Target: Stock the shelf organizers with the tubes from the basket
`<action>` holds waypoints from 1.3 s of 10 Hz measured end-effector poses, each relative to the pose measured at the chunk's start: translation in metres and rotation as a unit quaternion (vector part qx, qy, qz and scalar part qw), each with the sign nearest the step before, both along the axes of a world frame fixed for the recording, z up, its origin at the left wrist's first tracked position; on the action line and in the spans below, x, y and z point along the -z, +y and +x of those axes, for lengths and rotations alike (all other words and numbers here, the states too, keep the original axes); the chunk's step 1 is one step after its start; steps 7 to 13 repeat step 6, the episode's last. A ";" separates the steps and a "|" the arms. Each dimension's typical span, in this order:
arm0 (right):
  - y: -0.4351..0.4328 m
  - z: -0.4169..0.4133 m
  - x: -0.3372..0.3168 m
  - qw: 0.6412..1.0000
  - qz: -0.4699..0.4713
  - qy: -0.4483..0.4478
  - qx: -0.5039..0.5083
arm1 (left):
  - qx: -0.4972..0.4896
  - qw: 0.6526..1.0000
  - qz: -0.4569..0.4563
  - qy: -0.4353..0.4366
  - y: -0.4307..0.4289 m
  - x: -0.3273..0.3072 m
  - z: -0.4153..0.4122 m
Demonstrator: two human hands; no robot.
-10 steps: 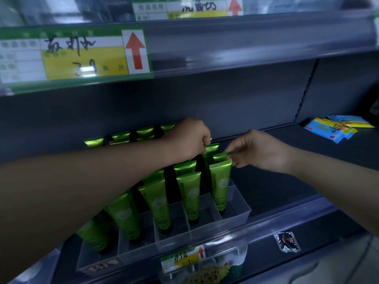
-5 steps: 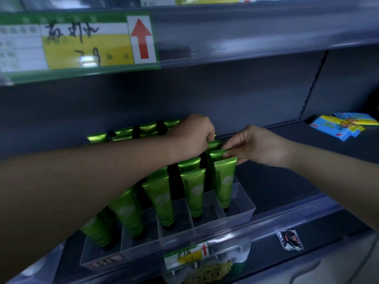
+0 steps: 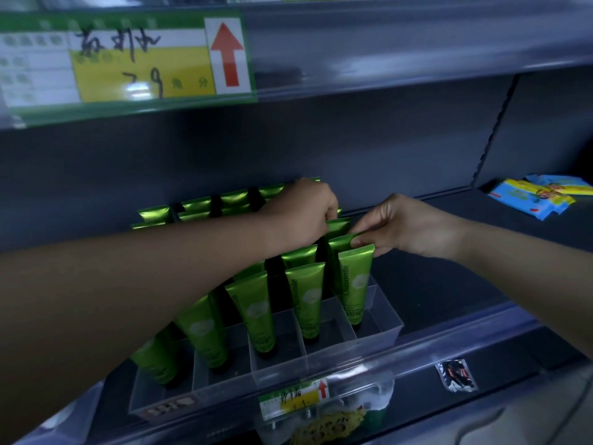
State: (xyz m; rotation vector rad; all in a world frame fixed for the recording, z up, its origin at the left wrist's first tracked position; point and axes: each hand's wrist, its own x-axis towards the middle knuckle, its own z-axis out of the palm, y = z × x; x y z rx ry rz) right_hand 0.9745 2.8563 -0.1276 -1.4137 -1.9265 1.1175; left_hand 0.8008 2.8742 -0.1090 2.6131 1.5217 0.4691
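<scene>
Hands [image 3: 405,227] seemingly on tubes [image 3: 354,279]

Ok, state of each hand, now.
Left hand: grips the top of a rear green tube.
Right hand: pinches the top of the second-from-front green tube.

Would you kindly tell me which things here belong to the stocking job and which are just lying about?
Job in hand: tubes; organizer; left hand and right hand, both holding tube tops.

Lying about: blue packets; price label; wrapper.
</scene>
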 end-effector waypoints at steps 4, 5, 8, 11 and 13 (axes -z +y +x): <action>0.000 0.013 -0.008 1.000 -0.014 0.013 0.002 | 0.019 1.000 0.001 0.003 -0.002 -0.003 -0.008; -0.002 0.011 -0.012 1.000 0.020 0.012 0.010 | 0.022 1.000 0.014 -0.017 -0.006 -0.004 -0.015; -0.006 0.004 -0.014 0.994 0.085 -0.006 0.071 | 0.022 0.999 0.020 -0.017 -0.012 -0.005 -0.026; -0.006 0.004 -0.014 0.994 0.085 -0.006 0.071 | 0.022 0.999 0.020 -0.017 -0.012 -0.005 -0.026; -0.006 0.004 -0.014 0.994 0.085 -0.006 0.071 | 0.022 0.999 0.020 -0.017 -0.012 -0.005 -0.026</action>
